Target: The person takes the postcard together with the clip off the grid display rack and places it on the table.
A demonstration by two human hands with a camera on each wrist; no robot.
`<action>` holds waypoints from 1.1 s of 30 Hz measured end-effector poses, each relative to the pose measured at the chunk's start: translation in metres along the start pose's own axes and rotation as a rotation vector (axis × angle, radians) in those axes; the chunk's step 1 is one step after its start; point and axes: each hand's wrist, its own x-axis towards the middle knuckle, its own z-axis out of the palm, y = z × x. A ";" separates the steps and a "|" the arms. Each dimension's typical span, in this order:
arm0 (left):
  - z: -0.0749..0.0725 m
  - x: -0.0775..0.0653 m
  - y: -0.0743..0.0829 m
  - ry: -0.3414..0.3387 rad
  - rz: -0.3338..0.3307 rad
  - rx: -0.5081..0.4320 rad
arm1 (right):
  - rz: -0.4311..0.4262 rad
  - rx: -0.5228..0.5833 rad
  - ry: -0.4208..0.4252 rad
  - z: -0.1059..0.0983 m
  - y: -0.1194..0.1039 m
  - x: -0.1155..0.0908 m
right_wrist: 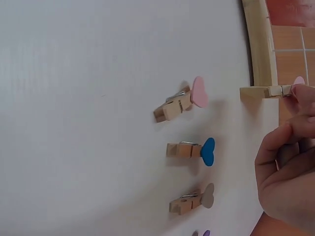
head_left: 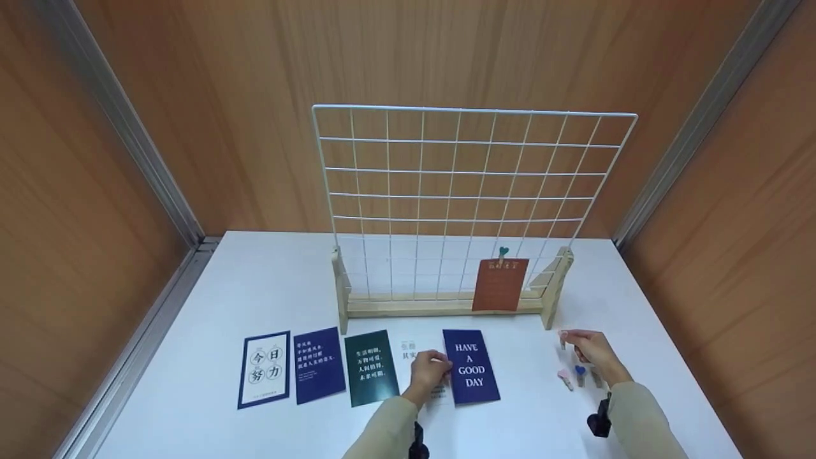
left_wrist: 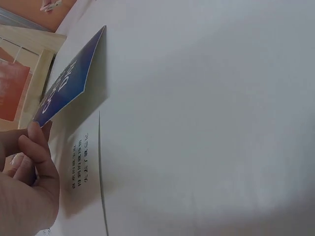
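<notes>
My left hand pinches the left edge of a navy card lettered HAVE A GOOD DAY; in the left wrist view the card is tilted up off the table. Beneath that hand lies a white card with dark writing, partly covered. Thumb and fingers of my right hand hold a wooden clothespin with a pink heart. Below it on the table lie clothespins with a pink heart, a blue heart and a grey heart; a purple one is cut off at the frame edge.
A white wire grid on a wooden base stands behind the cards. A red card hangs on it from a green-heart clothespin. Left of my hands lie a green card, a blue card and a blue-bordered card.
</notes>
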 end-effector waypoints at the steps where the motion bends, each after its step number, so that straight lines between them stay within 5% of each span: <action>1: 0.000 0.000 0.000 0.002 0.000 0.007 | 0.008 0.000 0.006 0.000 0.002 0.000; 24: 0.000 -0.005 0.002 0.100 0.118 0.287 | 0.073 -0.116 0.044 0.001 0.028 0.000; 33: -0.001 -0.006 0.005 0.091 0.107 0.285 | 0.132 -0.172 0.049 0.003 0.029 -0.004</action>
